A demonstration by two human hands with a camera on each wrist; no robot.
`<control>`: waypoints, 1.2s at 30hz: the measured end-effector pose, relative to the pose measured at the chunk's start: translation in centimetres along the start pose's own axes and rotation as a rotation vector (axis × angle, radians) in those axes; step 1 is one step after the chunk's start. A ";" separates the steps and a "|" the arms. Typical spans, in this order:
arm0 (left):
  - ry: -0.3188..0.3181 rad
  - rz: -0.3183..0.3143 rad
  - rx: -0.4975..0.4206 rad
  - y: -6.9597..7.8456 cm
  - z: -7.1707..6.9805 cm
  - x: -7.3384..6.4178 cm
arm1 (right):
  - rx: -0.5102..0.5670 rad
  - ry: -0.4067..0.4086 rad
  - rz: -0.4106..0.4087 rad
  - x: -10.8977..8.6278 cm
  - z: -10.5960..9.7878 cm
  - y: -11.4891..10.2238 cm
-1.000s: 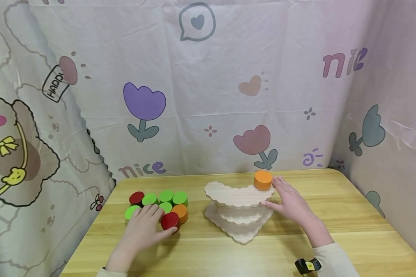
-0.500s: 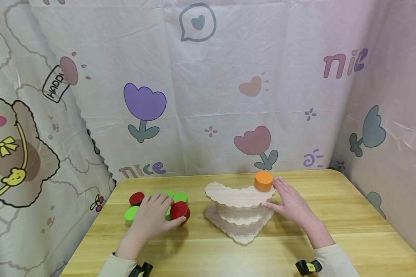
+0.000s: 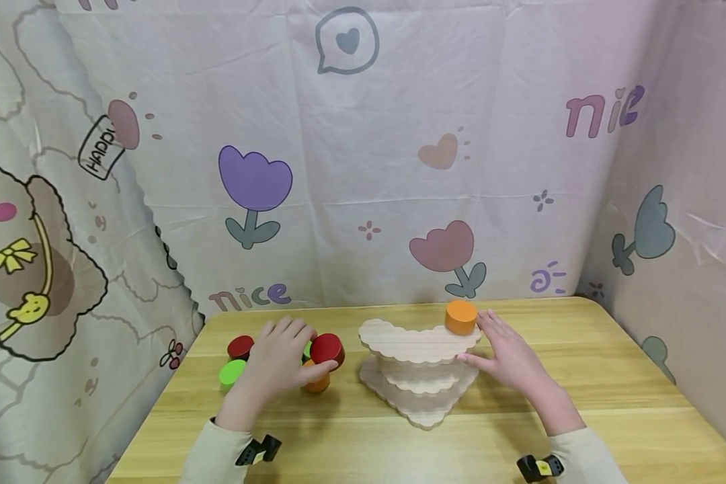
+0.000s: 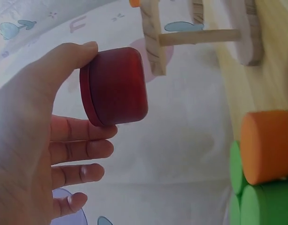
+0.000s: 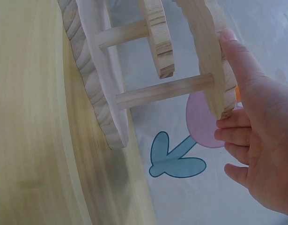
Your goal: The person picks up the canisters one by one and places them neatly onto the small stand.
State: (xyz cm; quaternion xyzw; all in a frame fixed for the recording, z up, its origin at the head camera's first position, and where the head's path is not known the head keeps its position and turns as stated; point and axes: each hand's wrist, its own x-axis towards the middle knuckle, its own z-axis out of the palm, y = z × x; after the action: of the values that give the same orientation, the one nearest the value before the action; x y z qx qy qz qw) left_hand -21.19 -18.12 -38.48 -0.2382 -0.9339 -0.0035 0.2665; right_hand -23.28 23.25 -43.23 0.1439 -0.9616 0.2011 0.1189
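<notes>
My left hand [image 3: 272,363] pinches a red round block [image 3: 328,351] between thumb and index finger. The left wrist view shows this red block [image 4: 116,86] raised off the table, the other fingers loosely bent below it. To its right stands a tiered wooden stand [image 3: 420,343] with scalloped edges. An orange round block [image 3: 461,317] sits on the right end of its top tier. With thumb in front and fingers behind, my right hand [image 3: 511,356] grips that same end. In the right wrist view, dowels join the stand's tiers [image 5: 158,91].
On the table's left lie a red block [image 3: 240,347], a green block [image 3: 232,373] and an orange block [image 3: 317,382]. More green blocks [image 4: 270,206] are partly hidden by my left hand. A printed cloth [image 3: 351,148] hangs behind the table [image 3: 363,450].
My left hand has lifted the red block from the front of the group and carried it right and away from me, toward the stand. The right hand and stand stay put.
</notes>
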 end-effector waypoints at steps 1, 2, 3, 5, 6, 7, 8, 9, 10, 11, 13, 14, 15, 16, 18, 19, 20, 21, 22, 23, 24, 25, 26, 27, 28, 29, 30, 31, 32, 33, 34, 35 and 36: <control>-0.004 0.001 -0.002 0.1 -0.1 0.2 | 0.000 0.000 0.000 0.0 0.0 0.0; -0.007 0.003 -0.006 0.3 -0.1 0.5 | -0.001 0.000 0.000 0.0 0.0 0.0; -0.010 0.006 -0.011 0.4 -0.2 0.8 | -0.001 0.000 -0.001 0.0 0.0 0.0; -0.011 0.014 -0.013 0.7 -0.1 1.3 | -0.001 0.000 0.000 0.0 -0.1 0.0; -0.015 0.015 -0.013 0.9 -0.1 1.5 | -0.002 0.000 0.000 0.0 -0.1 0.0; -0.019 0.015 -0.015 1.1 -0.1 1.7 | -0.002 0.001 -0.001 0.0 -0.1 0.0; -0.025 0.013 -0.017 1.2 0.0 2.0 | -0.003 0.001 -0.002 0.0 -0.1 0.0; -0.034 0.010 -0.018 1.4 0.0 2.2 | -0.004 0.002 -0.003 0.0 -0.1 0.0; -0.046 0.004 -0.019 1.6 0.0 2.5 | -0.004 0.002 -0.003 0.0 -0.1 0.0; -0.058 -0.002 -0.024 1.9 0.0 2.7 | -0.005 0.003 -0.004 0.0 -0.1 0.0; -0.074 -0.006 -0.021 2.2 0.0 3.1 | -0.008 0.004 -0.007 0.1 -0.1 0.0; -0.078 -0.005 -0.020 2.4 0.0 3.3 | -0.009 0.003 -0.007 0.1 -0.1 0.0; -0.081 -0.002 -0.020 2.6 0.0 3.5 | -0.010 0.003 -0.008 0.1 -0.1 0.0; -0.082 0.002 -0.020 2.8 0.1 3.7 | -0.010 0.003 -0.009 0.1 -0.1 0.0; -0.077 0.013 -0.027 3.0 0.3 4.1 | -0.010 0.004 -0.010 0.1 0.0 0.1; -0.076 0.017 -0.034 3.2 0.5 4.2 | -0.009 0.004 -0.010 0.1 0.0 0.1; -0.075 0.021 -0.042 3.3 0.6 4.4 | -0.007 0.003 -0.010 0.1 -0.1 0.1; -0.072 0.025 -0.045 3.5 0.7 4.6 | -0.005 0.003 -0.010 0.1 -0.1 0.1; -0.071 0.028 -0.050 3.6 0.8 4.7 | -0.003 0.004 -0.009 0.1 -0.1 0.1; -0.067 0.032 -0.054 3.7 0.9 4.9 | -0.002 0.004 -0.010 0.1 -0.1 0.0; -0.063 0.035 -0.054 3.9 1.0 5.1 | -0.002 0.005 -0.011 0.1 -0.1 0.0; -0.060 0.039 -0.056 4.0 1.1 5.2 | -0.002 0.005 -0.012 0.1 -0.1 0.0; -0.058 0.042 -0.060 4.2 1.2 5.4 | -0.002 0.005 -0.013 0.1 -0.1 0.0; -0.056 0.045 -0.062 4.4 1.3 5.5 | -0.004 0.006 -0.013 0.1 -0.1 0.0; -0.055 0.047 -0.067 4.5 1.4 5.7 | -0.005 0.007 -0.014 0.1 0.0 0.0; -0.054 0.051 -0.073 4.7 1.5 5.8 | -0.006 0.008 -0.014 0.1 0.0 0.0; -0.053 0.054 -0.080 4.9 1.5 6.0 | -0.007 0.009 -0.014 0.1 0.0 0.0; -0.049 0.060 -0.085 5.0 1.7 6.1 | -0.007 0.009 -0.014 0.1 0.0 0.0; -0.046 0.064 -0.086 5.2 1.7 6.3 | -0.007 0.010 -0.014 0.1 0.0 0.0; -0.041 0.071 -0.089 5.4 1.8 6.4 | -0.008 0.011 -0.015 0.1 0.0 0.0; -0.038 0.076 -0.090 5.6 1.8 6.6 | -0.008 0.012 -0.015 0.0 0.1 0.0; -0.034 0.082 -0.092 5.7 1.9 6.7 | -0.008 0.012 -0.015 0.0 0.1 0.1; -0.030 0.086 -0.090 5.9 2.0 6.8 | -0.008 0.012 -0.016 0.0 0.1 0.1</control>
State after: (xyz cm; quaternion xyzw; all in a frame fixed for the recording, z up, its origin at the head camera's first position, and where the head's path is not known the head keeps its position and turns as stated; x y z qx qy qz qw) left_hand -24.62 -9.58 -37.45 -0.2899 -0.9256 -0.0304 0.2416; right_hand -23.34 23.26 -43.33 0.1496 -0.9606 0.1970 0.1268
